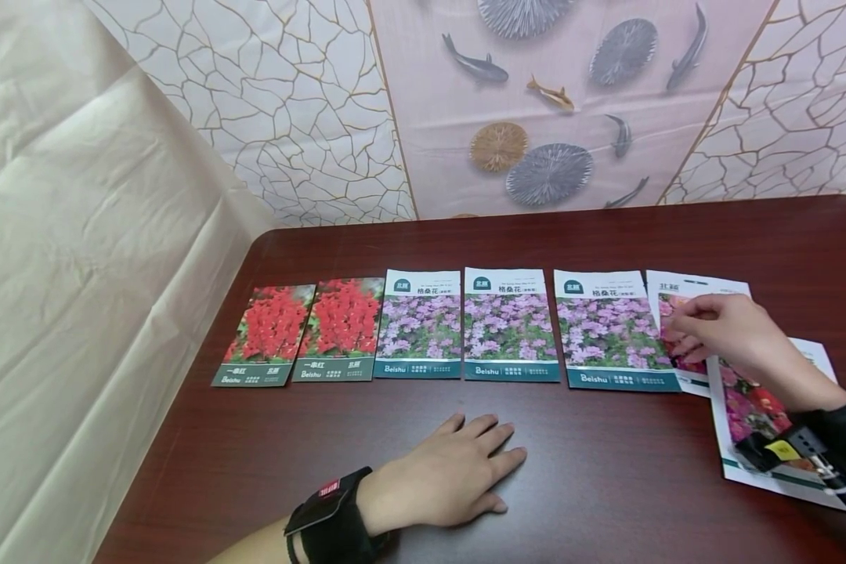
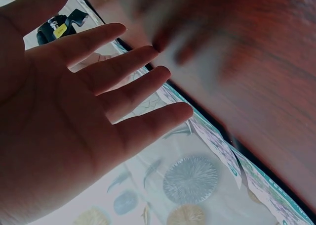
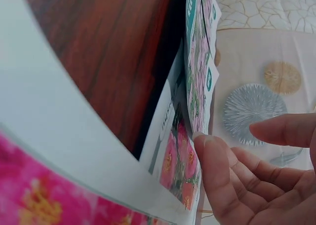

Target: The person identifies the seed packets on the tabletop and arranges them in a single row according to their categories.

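My right hand (image 1: 729, 333) is over a pink-flower seed packet (image 1: 698, 381) at the right end of a row. In the right wrist view, its index fingertip (image 3: 200, 138) touches that packet's edge beside a purple-flower packet (image 3: 200, 76), while the thumb stands apart. That purple-flower packet (image 1: 615, 333) overlaps the pink one's left side. Under my right wrist lies another packet with pink and red flowers (image 1: 747, 407), partly hidden by the wrist strap. My left hand (image 1: 451, 474) is palm down at the front of the table, fingers spread and holding nothing.
Two more purple-flower packets (image 1: 418, 325) (image 1: 511, 325) and two red-flower packets (image 1: 264, 329) (image 1: 341, 325) continue the row leftward on the dark wooden table (image 1: 254, 462). Patterned cloth (image 1: 437, 110) hangs behind, and a pale cloth (image 1: 92, 258) drapes along the left side.
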Demonstrator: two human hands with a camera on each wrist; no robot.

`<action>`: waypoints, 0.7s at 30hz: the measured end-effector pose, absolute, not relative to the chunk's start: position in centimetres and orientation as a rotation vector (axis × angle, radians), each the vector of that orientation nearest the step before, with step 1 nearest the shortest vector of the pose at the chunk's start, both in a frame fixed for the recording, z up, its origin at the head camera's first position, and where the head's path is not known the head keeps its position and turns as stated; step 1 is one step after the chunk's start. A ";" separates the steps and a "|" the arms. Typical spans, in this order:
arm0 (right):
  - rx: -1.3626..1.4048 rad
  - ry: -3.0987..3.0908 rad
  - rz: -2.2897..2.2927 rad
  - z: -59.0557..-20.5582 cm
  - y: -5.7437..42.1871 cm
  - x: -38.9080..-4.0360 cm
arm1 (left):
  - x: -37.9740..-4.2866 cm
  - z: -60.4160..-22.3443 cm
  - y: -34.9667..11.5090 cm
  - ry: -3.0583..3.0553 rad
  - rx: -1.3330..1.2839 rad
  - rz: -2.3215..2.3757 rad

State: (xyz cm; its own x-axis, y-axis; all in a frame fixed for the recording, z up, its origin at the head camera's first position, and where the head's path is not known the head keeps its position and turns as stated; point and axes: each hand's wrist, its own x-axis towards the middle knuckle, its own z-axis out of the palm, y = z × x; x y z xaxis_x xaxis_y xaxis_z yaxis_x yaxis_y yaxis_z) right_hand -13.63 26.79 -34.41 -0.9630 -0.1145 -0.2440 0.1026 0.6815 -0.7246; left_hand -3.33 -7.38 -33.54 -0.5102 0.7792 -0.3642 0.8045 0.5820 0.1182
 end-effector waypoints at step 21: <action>-0.708 3.028 -0.847 -35.0 24.6 -10.5 | -4.9 -33.2 -5.5 2.570 1.373 0.037</action>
State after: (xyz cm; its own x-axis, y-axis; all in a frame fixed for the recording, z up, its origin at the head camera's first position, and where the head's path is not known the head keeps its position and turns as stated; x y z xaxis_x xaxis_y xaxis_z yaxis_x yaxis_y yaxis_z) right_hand -10.49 24.62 -34.99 -0.9003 -0.3907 0.1918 -0.4334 0.7657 -0.4752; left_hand -4.88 -5.45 -33.18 -0.5359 0.8234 -0.1868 0.8177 0.5612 0.1279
